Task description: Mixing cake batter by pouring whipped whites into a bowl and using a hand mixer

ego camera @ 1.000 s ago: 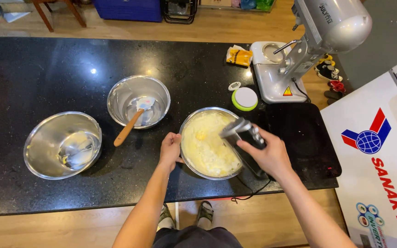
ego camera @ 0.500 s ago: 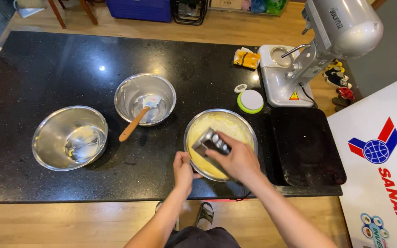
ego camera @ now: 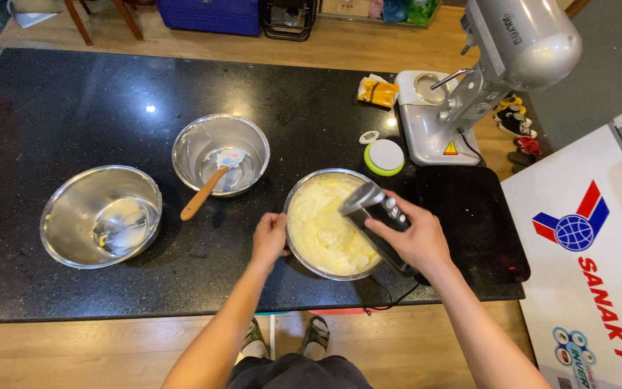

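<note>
A steel bowl of pale yellow batter sits near the front edge of the black counter. My right hand grips a black and silver hand mixer, its head tilted down into the batter. The beaters are hidden in the batter. My left hand rests against the bowl's left rim, steadying it.
Two more steel bowls stand to the left: one with a wooden-handled spatula, one with smears of batter. A stand mixer, a green-rimmed round lid and a yellow packet are at the back right. A white chest freezer stands right.
The mixer has moved across the batter, from the right rim to the left side and back toward the middle. My left hand stayed on the bowl's left rim.
</note>
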